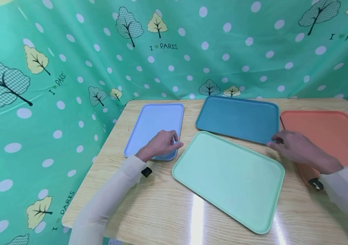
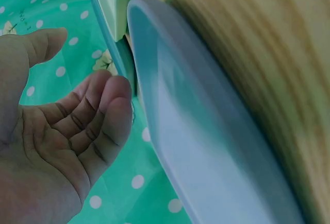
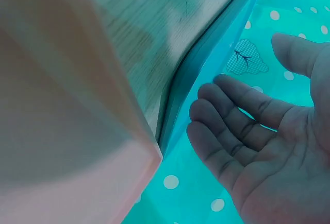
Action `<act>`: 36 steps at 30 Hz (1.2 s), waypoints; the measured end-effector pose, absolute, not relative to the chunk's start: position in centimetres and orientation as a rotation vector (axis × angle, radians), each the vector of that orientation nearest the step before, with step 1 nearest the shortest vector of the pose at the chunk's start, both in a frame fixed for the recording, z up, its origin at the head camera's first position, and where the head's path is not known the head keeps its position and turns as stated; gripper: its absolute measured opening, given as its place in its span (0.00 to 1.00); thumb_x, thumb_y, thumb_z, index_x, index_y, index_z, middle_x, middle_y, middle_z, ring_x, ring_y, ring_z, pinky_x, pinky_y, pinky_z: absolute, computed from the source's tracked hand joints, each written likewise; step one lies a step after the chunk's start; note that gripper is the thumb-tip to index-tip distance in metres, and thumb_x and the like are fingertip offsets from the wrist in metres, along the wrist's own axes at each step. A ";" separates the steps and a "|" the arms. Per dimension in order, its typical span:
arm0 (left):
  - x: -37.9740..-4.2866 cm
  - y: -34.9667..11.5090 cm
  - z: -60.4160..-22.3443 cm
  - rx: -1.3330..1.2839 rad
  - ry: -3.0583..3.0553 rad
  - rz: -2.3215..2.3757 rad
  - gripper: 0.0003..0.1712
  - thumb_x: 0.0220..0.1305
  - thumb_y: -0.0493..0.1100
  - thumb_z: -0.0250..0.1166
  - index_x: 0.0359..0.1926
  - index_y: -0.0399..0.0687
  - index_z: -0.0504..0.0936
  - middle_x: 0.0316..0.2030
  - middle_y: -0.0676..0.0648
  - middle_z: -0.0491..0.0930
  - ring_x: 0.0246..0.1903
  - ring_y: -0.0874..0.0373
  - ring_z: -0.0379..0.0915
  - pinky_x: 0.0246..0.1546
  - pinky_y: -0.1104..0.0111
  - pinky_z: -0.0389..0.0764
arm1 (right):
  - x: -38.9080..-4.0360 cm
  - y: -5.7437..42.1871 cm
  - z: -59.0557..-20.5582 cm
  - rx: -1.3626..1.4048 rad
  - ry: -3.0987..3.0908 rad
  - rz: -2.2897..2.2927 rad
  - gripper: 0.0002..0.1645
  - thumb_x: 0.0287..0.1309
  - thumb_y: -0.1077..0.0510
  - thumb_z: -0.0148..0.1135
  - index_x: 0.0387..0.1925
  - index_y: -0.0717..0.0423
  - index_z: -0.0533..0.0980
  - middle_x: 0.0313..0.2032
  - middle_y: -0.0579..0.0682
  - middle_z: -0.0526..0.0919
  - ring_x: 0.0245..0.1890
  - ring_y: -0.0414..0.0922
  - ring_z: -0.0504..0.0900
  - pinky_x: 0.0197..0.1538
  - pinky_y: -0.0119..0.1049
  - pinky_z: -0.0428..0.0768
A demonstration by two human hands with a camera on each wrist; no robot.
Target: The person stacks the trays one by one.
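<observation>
My left hand hovers over the right edge of the light blue tray, its fingers loosely bent around nothing. In the left wrist view that hand shows a bare palm beside the tray's raised rim. My right hand is near the front right corner of the dark teal tray, between it and the coral tray. Nothing lies in its relaxed fingers in the right wrist view. A mint green tray lies at an angle between the two hands.
All the trays lie on a light wooden table. A green curtain with dots and trees hangs behind the table and along its left side. Black straps show at both wrists.
</observation>
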State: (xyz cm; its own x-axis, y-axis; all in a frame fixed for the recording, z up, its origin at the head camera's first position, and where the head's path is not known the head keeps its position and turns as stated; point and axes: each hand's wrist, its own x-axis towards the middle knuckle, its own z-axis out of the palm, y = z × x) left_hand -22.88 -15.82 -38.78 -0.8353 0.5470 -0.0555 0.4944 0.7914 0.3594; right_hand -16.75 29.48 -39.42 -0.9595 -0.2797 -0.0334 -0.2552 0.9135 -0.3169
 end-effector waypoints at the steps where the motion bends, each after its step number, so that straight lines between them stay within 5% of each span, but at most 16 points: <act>1: -22.8 -15.8 -38.8 0.840 2.816 0.514 0.17 0.68 0.55 0.62 0.36 0.45 0.78 0.19 0.52 0.76 0.18 0.63 0.69 0.24 0.73 0.72 | -16.8 29.4 -39.5 -0.414 2.995 -0.483 0.30 0.69 0.43 0.56 0.48 0.70 0.77 0.37 0.57 0.82 0.35 0.49 0.78 0.38 0.46 0.79; 14: -20.5 -15.9 -39.6 0.866 2.696 0.492 0.14 0.65 0.46 0.63 0.22 0.51 0.79 0.17 0.56 0.76 0.18 0.65 0.69 0.26 0.74 0.73 | -16.7 28.9 -39.9 -0.432 2.957 -0.506 0.21 0.67 0.46 0.59 0.39 0.62 0.81 0.25 0.44 0.79 0.27 0.41 0.73 0.30 0.34 0.72; 36: -18.7 -15.0 -40.3 0.809 2.713 0.520 0.06 0.64 0.37 0.64 0.35 0.42 0.87 0.23 0.51 0.82 0.20 0.65 0.73 0.29 0.72 0.78 | -16.5 28.0 -40.6 -0.559 2.819 -0.570 0.08 0.63 0.52 0.64 0.31 0.49 0.83 0.21 0.38 0.78 0.19 0.36 0.66 0.22 0.29 0.65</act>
State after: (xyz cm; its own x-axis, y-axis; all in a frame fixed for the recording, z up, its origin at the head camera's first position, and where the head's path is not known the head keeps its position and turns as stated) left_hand -18.69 -15.04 -40.29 -0.8103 0.5678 -0.1450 0.4740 0.7805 0.4076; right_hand -16.52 28.01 -40.64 -0.9056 -0.4042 -0.1286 -0.3225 0.8530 -0.4103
